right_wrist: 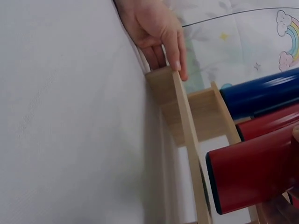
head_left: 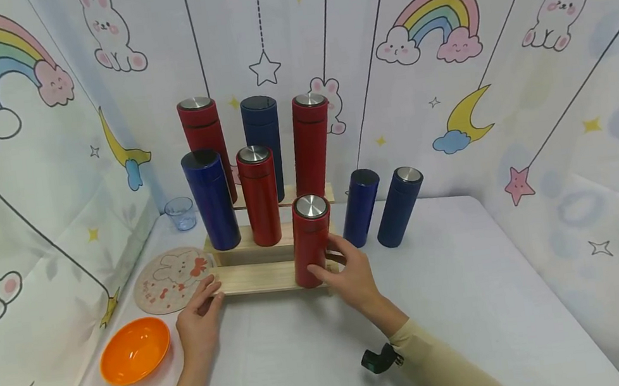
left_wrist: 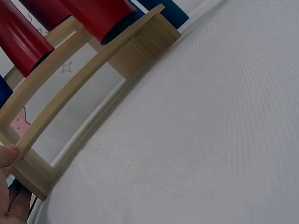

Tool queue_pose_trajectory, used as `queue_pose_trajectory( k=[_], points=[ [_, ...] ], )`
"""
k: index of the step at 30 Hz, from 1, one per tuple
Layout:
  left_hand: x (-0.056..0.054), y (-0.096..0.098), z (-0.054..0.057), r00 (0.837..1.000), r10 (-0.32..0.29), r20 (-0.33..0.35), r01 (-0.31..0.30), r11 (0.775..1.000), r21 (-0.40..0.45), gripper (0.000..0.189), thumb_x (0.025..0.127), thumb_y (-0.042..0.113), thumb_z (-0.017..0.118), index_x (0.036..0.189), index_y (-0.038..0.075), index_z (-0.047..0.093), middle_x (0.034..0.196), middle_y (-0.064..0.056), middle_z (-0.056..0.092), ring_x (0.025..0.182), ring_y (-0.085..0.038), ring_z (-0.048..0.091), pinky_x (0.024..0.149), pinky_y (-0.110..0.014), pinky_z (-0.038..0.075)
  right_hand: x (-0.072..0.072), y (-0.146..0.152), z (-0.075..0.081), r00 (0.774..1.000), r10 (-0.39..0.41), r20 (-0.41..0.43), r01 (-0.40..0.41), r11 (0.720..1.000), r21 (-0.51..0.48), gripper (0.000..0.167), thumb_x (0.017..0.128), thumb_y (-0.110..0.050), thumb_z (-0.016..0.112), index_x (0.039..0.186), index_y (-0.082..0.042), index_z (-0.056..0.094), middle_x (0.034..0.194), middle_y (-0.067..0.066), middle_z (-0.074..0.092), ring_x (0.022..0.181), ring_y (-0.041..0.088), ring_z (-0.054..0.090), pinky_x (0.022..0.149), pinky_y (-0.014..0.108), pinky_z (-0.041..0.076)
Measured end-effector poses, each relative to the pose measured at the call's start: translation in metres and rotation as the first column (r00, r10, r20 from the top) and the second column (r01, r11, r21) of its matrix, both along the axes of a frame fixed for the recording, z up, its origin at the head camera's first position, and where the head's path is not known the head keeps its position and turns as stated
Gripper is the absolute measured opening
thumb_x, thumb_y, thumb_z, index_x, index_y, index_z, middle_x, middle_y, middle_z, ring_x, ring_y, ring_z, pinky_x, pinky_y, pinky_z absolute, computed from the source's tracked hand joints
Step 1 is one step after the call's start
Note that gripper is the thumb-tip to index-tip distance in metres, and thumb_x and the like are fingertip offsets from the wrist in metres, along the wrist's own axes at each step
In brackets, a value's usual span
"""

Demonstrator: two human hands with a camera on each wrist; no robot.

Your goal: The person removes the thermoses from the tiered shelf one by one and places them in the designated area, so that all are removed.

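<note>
Altogether, eight flasks [head_left: 211, 201]: right hand [head_left: 352, 274] round one red flask [head_left: 312, 243], left hand [head_left: 199, 319] in pinch on rack [head_left: 259, 278].

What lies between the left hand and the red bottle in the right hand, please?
The head view shows only a bare stretch of front wooden step between the left hand and the red bottle.

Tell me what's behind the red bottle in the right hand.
Behind the held red bottle, a second red bottle stands atop the wooden rack. In the head view, the held bottle hides part of the middle step.
</note>
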State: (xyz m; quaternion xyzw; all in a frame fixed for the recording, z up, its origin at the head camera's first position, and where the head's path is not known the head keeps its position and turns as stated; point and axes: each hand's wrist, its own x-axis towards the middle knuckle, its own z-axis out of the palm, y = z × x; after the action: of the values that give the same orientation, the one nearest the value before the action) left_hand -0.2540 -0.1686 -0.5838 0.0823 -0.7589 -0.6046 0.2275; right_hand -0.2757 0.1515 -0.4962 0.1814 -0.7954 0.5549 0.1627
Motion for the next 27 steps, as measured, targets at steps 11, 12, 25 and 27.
queue_pose_trajectory(
  k=[11, 12, 25, 27],
  points=[
    [0.002, 0.000, 0.000, 1.000, -0.014, 0.006, 0.014, 1.000, -0.027, 0.028, 0.102, 0.009, 0.078, 0.130, 0.008, 0.080, 0.147, -0.002, 0.068, 0.141, -0.024, 0.059, 0.099, -0.008, 0.047, 0.004, 0.020, -0.004, 0.998, -0.051, -0.029, 0.050, 0.998, -0.030, 0.065, 0.087, -0.008, 0.093, 0.146, -0.006, 0.064, 0.137, 0.012, 0.070, 0.122, 0.033, 0.071, 0.098, 0.054, 0.061],
    [0.002, 0.000, 0.001, 1.000, -0.013, 0.010, 0.013, 1.000, -0.028, 0.028, 0.103, 0.009, 0.077, 0.131, 0.008, 0.080, 0.147, -0.002, 0.068, 0.141, -0.023, 0.059, 0.100, -0.008, 0.047, 0.005, 0.022, -0.003, 0.998, -0.055, -0.027, 0.054, 0.998, -0.026, 0.066, 0.087, -0.009, 0.093, 0.146, -0.007, 0.064, 0.138, 0.012, 0.070, 0.121, 0.033, 0.071, 0.099, 0.053, 0.061],
    [0.000, -0.001, -0.001, 1.000, -0.011, 0.011, 0.011, 1.000, 0.000, 0.028, 0.102, 0.008, 0.078, 0.130, 0.008, 0.080, 0.146, 0.000, 0.068, 0.141, -0.020, 0.059, 0.100, -0.009, 0.048, 0.006, 0.057, 0.002, 0.988, -0.151, -0.025, 0.151, 0.988, 0.026, 0.065, 0.088, -0.002, 0.090, 0.147, 0.000, 0.062, 0.138, 0.019, 0.069, 0.121, 0.040, 0.070, 0.099, 0.060, 0.059],
    [0.001, 0.000, -0.001, 1.000, -0.013, 0.012, 0.013, 1.000, 0.006, 0.027, 0.102, 0.008, 0.078, 0.130, 0.008, 0.080, 0.146, 0.000, 0.068, 0.141, -0.020, 0.059, 0.099, -0.009, 0.048, 0.006, 0.064, 0.000, 0.987, -0.158, -0.042, 0.160, 0.987, 0.036, 0.064, 0.089, -0.004, 0.090, 0.147, -0.003, 0.063, 0.138, 0.016, 0.070, 0.122, 0.036, 0.070, 0.099, 0.056, 0.060]
  ],
)
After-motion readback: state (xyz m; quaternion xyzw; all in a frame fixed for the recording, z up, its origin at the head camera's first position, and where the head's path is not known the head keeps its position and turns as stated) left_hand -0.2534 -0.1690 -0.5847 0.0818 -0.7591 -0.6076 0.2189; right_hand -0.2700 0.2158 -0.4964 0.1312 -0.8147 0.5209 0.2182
